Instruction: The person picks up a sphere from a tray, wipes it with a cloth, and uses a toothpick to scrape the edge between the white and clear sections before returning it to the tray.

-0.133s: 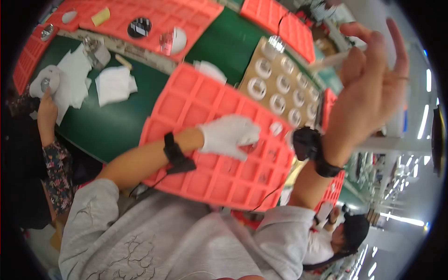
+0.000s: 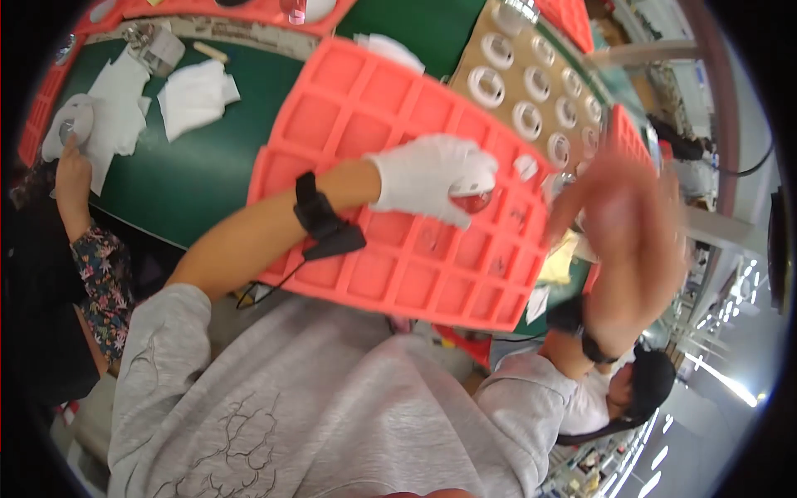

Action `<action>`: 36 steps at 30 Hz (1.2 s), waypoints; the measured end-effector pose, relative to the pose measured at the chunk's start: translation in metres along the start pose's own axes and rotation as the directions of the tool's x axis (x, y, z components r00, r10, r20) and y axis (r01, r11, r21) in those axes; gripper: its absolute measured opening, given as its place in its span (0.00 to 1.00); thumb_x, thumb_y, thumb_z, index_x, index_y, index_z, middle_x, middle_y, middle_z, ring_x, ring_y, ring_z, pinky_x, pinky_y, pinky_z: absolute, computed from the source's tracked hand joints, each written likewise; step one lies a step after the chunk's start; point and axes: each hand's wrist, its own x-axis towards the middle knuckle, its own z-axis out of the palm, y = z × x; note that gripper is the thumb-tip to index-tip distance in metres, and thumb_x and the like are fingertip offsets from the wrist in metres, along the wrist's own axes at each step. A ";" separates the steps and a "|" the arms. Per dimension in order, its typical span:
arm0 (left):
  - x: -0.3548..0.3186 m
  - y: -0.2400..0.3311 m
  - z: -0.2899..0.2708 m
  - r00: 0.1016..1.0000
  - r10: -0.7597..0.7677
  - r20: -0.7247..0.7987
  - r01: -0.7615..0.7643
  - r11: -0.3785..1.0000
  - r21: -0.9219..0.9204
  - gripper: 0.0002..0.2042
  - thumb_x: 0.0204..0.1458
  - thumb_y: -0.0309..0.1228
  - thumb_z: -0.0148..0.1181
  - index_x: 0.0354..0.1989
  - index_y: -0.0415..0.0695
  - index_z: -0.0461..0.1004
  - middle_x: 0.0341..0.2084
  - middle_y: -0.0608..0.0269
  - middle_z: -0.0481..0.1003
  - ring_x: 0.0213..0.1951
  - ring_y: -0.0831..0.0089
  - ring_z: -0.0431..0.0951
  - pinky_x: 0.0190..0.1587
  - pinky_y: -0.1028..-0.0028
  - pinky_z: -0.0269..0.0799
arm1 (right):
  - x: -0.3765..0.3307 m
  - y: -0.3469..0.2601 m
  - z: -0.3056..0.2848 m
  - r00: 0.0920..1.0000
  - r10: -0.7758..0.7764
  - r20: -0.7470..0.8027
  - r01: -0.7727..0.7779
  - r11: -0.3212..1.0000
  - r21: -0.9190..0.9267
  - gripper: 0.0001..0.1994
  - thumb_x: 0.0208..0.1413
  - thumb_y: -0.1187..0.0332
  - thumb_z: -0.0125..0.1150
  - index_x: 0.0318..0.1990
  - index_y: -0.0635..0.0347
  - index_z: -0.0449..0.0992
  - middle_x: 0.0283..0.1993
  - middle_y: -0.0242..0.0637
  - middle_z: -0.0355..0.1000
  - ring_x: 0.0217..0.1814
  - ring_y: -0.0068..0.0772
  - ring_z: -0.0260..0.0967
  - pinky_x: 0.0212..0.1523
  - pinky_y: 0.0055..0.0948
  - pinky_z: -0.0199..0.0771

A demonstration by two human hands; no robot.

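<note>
My left hand [image 2: 427, 178], in a white glove, is closed around a small domed part [image 2: 471, 195], white above and see-through below, with the red tray colour showing through it. It is over a red compartment tray [image 2: 332, 124] that lies in front of me. My right hand [image 2: 627, 224] is bare and smeared by motion, off the tray's right side, so its fingers cannot be made out. Black straps with small devices circle both wrists. A few clear pieces [image 2: 498, 264] seem to lie in the tray's right compartments.
Beyond the tray, a brown board [image 2: 510, 91] carries several white rings. White cloths [image 2: 195, 91] lie on the green table [image 2: 207, 174]. At left, a co-worker's hand [image 2: 73, 170] touches a white round part [image 2: 65, 124]. Another person [image 2: 631, 386] sits at right.
My right hand has come down from a raised pose with fingers apart and is now blurred. The whole view has shifted; my left hand stays over the tray, its domed part now showing more clearly.
</note>
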 end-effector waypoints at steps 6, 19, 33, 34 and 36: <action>-0.015 -0.008 0.033 0.981 -0.191 0.027 0.192 0.980 -0.050 0.34 0.47 0.44 0.75 0.60 0.43 0.70 0.53 0.52 0.73 0.55 0.52 0.74 0.58 0.59 0.71 | -0.204 0.048 0.060 0.380 0.129 0.916 -0.061 0.992 -0.114 0.11 0.54 0.71 0.62 0.45 0.57 0.77 0.38 0.37 0.79 0.32 0.41 0.78 0.25 0.36 0.76; -0.020 -0.010 0.140 0.992 -0.082 0.094 0.092 0.990 -0.107 0.31 0.51 0.44 0.71 0.57 0.36 0.69 0.54 0.48 0.69 0.51 0.54 0.73 0.54 0.63 0.71 | -0.479 0.189 0.169 0.699 0.476 0.533 -0.445 0.874 -0.195 0.11 0.60 0.65 0.64 0.46 0.60 0.76 0.33 0.43 0.75 0.38 0.47 0.76 0.34 0.40 0.75; 0.040 0.001 0.156 0.980 -0.152 -0.126 0.137 0.983 -0.122 0.35 0.40 0.34 0.78 0.60 0.46 0.70 0.53 0.49 0.71 0.55 0.55 0.76 0.60 0.64 0.74 | -0.209 0.232 -0.019 0.987 0.145 0.063 -0.124 0.957 -0.263 0.06 0.62 0.71 0.60 0.43 0.64 0.77 0.33 0.39 0.77 0.30 0.44 0.73 0.30 0.38 0.72; 0.056 -0.005 0.148 0.984 -0.124 -0.124 0.110 0.987 -0.116 0.35 0.40 0.34 0.78 0.60 0.46 0.70 0.53 0.49 0.71 0.55 0.55 0.76 0.60 0.64 0.74 | -0.188 0.247 -0.025 0.994 0.099 0.041 -0.090 0.982 -0.167 0.06 0.62 0.71 0.61 0.43 0.64 0.76 0.33 0.40 0.77 0.32 0.44 0.74 0.32 0.36 0.72; 0.054 -0.021 0.153 0.981 -0.157 -0.117 0.126 0.963 -0.238 0.35 0.40 0.35 0.78 0.60 0.47 0.70 0.53 0.49 0.71 0.54 0.54 0.76 0.59 0.61 0.73 | -0.180 0.275 -0.014 0.998 0.064 0.024 -0.063 0.996 -0.061 0.06 0.62 0.71 0.61 0.43 0.64 0.76 0.34 0.41 0.77 0.35 0.45 0.75 0.34 0.35 0.72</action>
